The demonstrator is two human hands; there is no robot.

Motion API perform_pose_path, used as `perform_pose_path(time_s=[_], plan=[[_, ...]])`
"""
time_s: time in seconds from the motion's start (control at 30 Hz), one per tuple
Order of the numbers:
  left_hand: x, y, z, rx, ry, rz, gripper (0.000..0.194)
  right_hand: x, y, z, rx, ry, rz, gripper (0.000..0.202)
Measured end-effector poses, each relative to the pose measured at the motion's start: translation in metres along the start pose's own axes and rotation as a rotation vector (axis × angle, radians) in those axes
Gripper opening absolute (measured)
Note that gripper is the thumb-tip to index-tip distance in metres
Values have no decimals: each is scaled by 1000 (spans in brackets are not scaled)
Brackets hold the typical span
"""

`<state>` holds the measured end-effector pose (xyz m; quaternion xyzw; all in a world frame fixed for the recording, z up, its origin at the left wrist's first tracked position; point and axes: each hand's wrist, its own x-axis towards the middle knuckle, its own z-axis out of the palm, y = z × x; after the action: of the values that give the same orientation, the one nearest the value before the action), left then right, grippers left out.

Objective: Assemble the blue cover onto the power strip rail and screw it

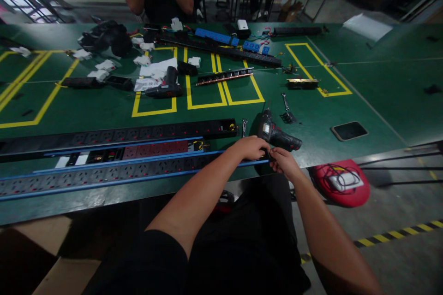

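Overall, the long socket strip [96,175] looks black with blue edges.

So from the right hand [284,162], the black drill [273,132] blocks 12 o'clock, with a wrench [284,100] beyond it. Open tabletop [316,117] at 1, between drill and phone [349,131] (decent lane, honestly). Phone sits at 2. Around 9, long power strips [138,133] obstruct any low pass.

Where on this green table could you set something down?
The tabletop is bare just right of the smartphone, and between it and the rightmost yellow tape rectangle. Crowded: around left hand and right hand, by the nearer cordless drill and socket strips.
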<state>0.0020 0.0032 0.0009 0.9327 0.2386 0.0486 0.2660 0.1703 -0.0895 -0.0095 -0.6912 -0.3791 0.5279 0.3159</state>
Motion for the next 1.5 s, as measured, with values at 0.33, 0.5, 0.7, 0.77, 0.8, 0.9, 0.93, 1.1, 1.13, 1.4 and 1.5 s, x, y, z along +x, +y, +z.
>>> perform_pose_path(time_s=[0.33, 0.5, 0.7, 0.77, 0.8, 0.9, 0.93, 1.1, 1.13, 1.4, 1.5], plan=[[1, -4, 4, -16, 13, 7, 27, -1, -2, 0, -32, 2, 0, 24], [2, -3, 2, -33, -1, 21, 28, 0, -1, 0, -18, 9, 10, 18], [1, -1, 0, -31, -11, 20, 28, 1, 2, -1, -18, 10, 6, 22], [0, -1, 0, -27, -1, 17, 27, 1, 1, 0, -24, 12, 1, 23], [0, 0, -1, -24, 1, 14, 27, 1, 1, 0, -29, 11, 1, 23], [0, 0, -1, -24, -5, 2, 27, 0, -1, 0, -41, 8, 5, 23], [0, 1, -1, -26, -7, 0, 27, 0, -1, 0, -38, 6, 4, 22], [0, 0, 0, -40, -4, 7, 28, 0, -1, -1, -4, -6, 3, 21], [0, -1, 0, -41, -4, 11, 28, 0, -1, -1, -4, -4, 7, 21], [2, -4, 4, -32, 2, 25, 28, -1, -2, 1, -59, 10, 3, 23], [3, -5, 5, -38, 4, 34, 28, -2, -4, 1, -27, 5, 0, 22]])
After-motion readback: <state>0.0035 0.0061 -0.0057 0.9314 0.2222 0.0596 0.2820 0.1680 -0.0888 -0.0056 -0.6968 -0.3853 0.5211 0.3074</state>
